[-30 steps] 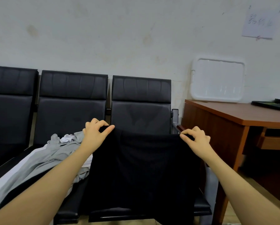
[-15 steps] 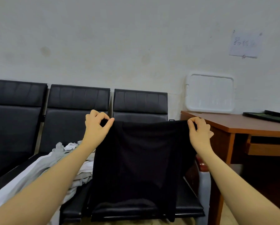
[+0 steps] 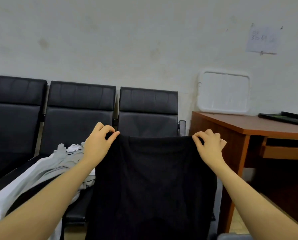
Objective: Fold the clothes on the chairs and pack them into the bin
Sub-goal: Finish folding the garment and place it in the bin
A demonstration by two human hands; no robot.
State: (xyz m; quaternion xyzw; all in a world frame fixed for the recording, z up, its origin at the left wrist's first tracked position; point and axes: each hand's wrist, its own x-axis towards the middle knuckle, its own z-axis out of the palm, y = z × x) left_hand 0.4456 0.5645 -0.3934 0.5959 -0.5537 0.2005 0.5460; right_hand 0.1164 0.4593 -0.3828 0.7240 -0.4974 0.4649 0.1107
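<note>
Black fabric fills the near centre: a black garment [image 3: 153, 179] hangs as a flat sheet, held up by its top edge over the rightmost seat of a row of black chairs [image 3: 80, 108]. The left hand [image 3: 99, 142] pinches the top left corner between thumb and fingers; the right hand [image 3: 209, 146] pinches the top right corner the same way. Both grips look light and take only a little cloth, so a corner could slip free and the sheet would sag out of line before any fold. Its lower edge drops out of view, where it might catch on the seat. Just left, a heap of grey and white clothes [image 3: 58, 163] waits on the middle seat. Farther right stands a wooden desk [image 3: 248, 123], with a white tray [image 3: 223, 92] leaning on the wall. No bin is clearly visible.
</note>
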